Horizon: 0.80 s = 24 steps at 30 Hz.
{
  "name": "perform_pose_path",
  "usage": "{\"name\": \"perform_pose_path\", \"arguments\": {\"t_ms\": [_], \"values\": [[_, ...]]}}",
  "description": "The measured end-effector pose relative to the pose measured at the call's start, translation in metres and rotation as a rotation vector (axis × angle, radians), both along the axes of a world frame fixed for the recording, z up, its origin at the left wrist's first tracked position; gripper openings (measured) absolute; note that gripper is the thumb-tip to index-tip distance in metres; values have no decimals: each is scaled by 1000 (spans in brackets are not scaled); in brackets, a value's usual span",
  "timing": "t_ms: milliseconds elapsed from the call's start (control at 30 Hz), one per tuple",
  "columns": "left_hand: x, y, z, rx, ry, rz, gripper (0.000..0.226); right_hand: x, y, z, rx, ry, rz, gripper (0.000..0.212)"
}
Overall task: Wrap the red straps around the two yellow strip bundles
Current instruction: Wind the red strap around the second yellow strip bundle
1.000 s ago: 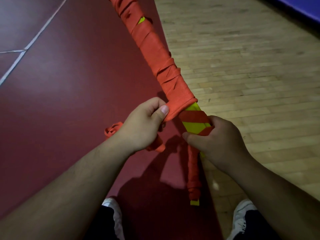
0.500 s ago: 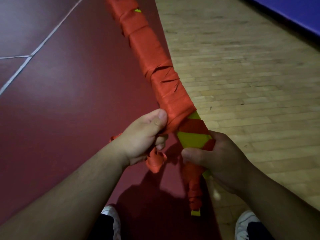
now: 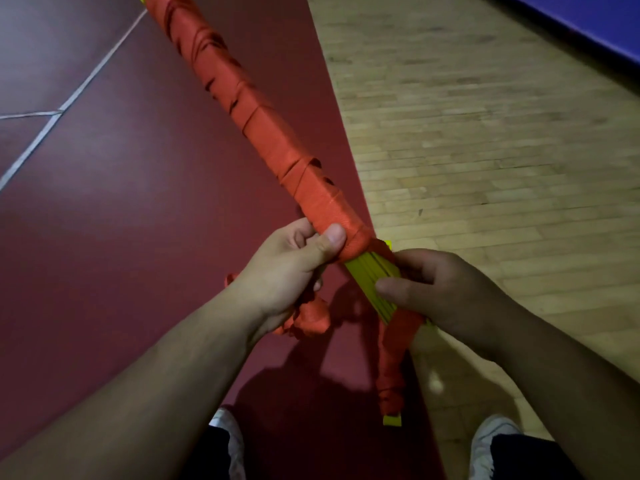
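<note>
Yellow strip bundle (image 3: 372, 282) mid-wrap: left hand (image 3: 291, 268) pinched red fabric strap (image 3: 263, 126) against it, right hand (image 3: 443, 292) gripped bare bundle beside; another taut turn seemed due.

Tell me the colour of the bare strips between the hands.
Bright yellow; the head view shows the strip bundle bare there.

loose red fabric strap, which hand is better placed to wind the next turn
Probably the left hand: the loose red fabric strap hangs bunched under it, while the right hand grips the bare yellow strip bundle.
</note>
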<state>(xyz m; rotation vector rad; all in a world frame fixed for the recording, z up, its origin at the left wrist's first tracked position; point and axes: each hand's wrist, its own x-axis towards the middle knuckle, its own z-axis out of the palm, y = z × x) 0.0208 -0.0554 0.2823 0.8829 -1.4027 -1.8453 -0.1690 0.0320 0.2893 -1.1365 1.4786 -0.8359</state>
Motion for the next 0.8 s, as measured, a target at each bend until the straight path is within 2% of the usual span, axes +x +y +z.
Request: {"name": "perform_pose_path", "arguments": {"t_ms": [100,200,300,400,533,667,767,800], "values": [[-3,2,1,-11,-48,60,16,11,2,-2,-1,376,2,72],[-7,4,-2,-64,-123,81,19,27,3,-12,20,612,-69,71],[-7,5,0,-137,-140,13,38,28,1,-18,6,548,-126,47],[-1,0,9,-179,-151,-23,32,27,2,-16,-15,358,-135,28],[2,-5,8,-203,-129,-75,34,31,4,-13,-37,264,-113,35],[5,-6,11,-246,-183,-69,23,29,1,-11,-76,256,-135,33],[6,-7,8,-252,-191,16,49,29,0,-9,-104,295,-142,31],[6,-8,7,-252,-208,43,49,29,0,-7,-116,312,-151,30]]}}
